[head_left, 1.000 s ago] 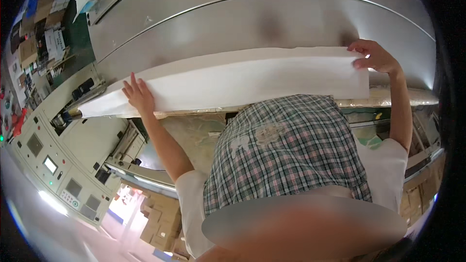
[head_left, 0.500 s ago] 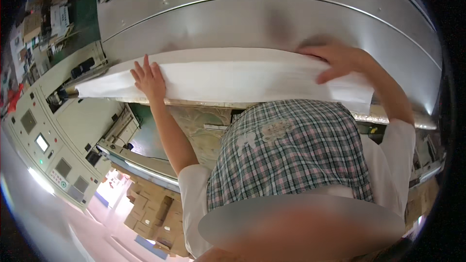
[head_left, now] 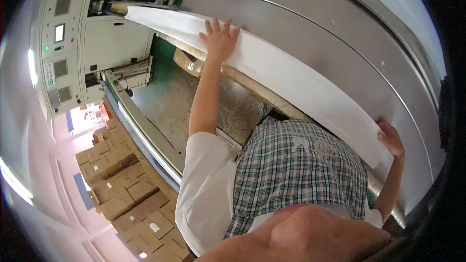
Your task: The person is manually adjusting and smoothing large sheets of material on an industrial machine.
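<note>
A long white sheet (head_left: 291, 75) lies slantwise over the curved steel face of a big machine (head_left: 340, 34). My left hand (head_left: 219, 39) rests flat on the sheet's upper part, fingers spread and arm stretched out. At the right, my right hand (head_left: 391, 139) grips the sheet's near end against the steel, fingers curled over its edge. My checked apron (head_left: 296, 170) and white sleeve (head_left: 206, 189) fill the lower middle.
A pale control cabinet (head_left: 63, 63) with small screens and buttons stands at the upper left, where the sheet's far end reaches. A curved metal rail (head_left: 141, 133) runs below it. Stacked cardboard boxes (head_left: 126, 191) sit at the lower left. A brown roll (head_left: 187, 61) lies under the sheet.
The view has swung, so the sheet now runs slantwise. My right hand moved from the sheet's top down to its end edge. My left hand stays flat on it.
</note>
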A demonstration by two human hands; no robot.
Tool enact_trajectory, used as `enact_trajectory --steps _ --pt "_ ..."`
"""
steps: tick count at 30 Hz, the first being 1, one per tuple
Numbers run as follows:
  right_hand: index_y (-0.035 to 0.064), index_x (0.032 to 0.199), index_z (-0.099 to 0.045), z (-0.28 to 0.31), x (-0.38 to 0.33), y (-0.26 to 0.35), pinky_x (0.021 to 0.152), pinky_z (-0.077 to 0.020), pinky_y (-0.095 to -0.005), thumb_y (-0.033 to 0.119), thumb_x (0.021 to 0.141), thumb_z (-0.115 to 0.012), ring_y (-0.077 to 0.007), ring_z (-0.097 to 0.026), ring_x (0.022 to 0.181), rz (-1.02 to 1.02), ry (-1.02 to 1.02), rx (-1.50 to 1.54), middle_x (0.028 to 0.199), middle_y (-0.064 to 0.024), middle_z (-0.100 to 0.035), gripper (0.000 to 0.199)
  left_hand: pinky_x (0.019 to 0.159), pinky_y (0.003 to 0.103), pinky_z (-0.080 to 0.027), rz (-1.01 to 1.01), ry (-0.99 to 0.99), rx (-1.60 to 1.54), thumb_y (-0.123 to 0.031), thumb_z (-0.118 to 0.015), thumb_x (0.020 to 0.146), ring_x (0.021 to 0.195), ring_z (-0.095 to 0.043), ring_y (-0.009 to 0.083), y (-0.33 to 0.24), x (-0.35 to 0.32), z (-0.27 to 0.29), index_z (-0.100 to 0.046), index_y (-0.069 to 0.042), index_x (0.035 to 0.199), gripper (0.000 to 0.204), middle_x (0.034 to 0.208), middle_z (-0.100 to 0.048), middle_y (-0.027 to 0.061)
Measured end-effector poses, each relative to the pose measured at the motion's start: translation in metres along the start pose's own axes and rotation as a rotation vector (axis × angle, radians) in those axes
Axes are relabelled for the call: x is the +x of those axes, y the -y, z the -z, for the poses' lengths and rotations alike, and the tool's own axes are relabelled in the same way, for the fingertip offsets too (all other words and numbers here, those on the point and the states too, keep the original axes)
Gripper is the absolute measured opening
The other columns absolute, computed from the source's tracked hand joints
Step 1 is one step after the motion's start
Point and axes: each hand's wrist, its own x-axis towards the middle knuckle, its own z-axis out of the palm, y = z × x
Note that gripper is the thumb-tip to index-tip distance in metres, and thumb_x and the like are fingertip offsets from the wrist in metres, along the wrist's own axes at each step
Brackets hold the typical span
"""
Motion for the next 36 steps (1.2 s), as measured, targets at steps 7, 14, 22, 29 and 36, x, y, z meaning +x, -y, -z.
enact_trajectory --steps 7,14,22,29,36 --pt "0.0021 0.104 -0.050 -0.032 0.057 0.051 0.061 -0.0461 -0.0259 0.035 0.079 -0.060 -0.0126 -0.052 0.081 0.053 0.146 -0.143 0.093 -0.0057 -0.055 0.043 0.092 0.064 -0.021 -0.035 -0.086 -0.009 -0.047 -0.038 0.086 0.125 -0.023 0.0386 0.021 0.002 0.009 -0.044 -0.020 0.124 0.046 0.135 -0.030 0.0160" --pt "0.0017 0.107 -0.049 -0.118 0.135 0.106 0.039 -0.0459 -0.0276 0.035 0.085 -0.048 -0.0145 -0.057 0.062 0.011 0.127 -0.154 0.086 -0.0075 -0.056 0.040 0.094 0.064 -0.017 -0.501 -0.175 -0.138 -0.052 -0.045 0.079 0.123 -0.023 0.0436 -0.085 -0.083 0.010 -0.049 -0.018 0.119 0.052 0.129 -0.037 0.0164" --pt "0.0022 0.103 -0.054 -0.166 0.219 0.109 0.059 -0.0467 -0.0335 0.024 0.084 -0.052 -0.0237 -0.060 0.067 0.641 -0.428 -0.391 0.075 -0.0135 -0.061 0.029 0.097 0.063 -0.011 -0.492 0.072 -0.037 -0.051 -0.048 0.078 0.124 -0.024 0.0415 -0.100 -0.074 0.016 -0.051 -0.019 0.117 0.050 0.129 -0.038 0.0155" --pt "0.0052 0.090 -0.058 -0.091 0.220 0.098 0.060 -0.0464 -0.0355 0.015 0.081 -0.052 -0.0290 -0.059 0.068 0.446 -0.896 -0.273 0.075 -0.0156 -0.060 0.015 0.099 0.058 -0.015 -0.373 -0.034 0.096 -0.043 -0.052 0.077 0.124 -0.027 0.0369 0.033 0.005 -0.016 -0.054 -0.021 0.113 0.042 0.130 -0.040 0.0109" --pt "0.0084 0.089 -0.057 -0.108 0.224 0.104 0.058 -0.0460 -0.0383 0.016 0.081 -0.053 -0.0306 -0.058 0.066 0.448 -1.167 -0.644 0.077 -0.0142 -0.059 0.012 0.097 0.057 -0.021 -0.293 -0.079 -0.046 -0.037 -0.053 0.077 0.109 -0.046 0.0295 0.082 0.074 -0.029 -0.060 -0.017 0.098 0.031 0.109 -0.056 0.0090"
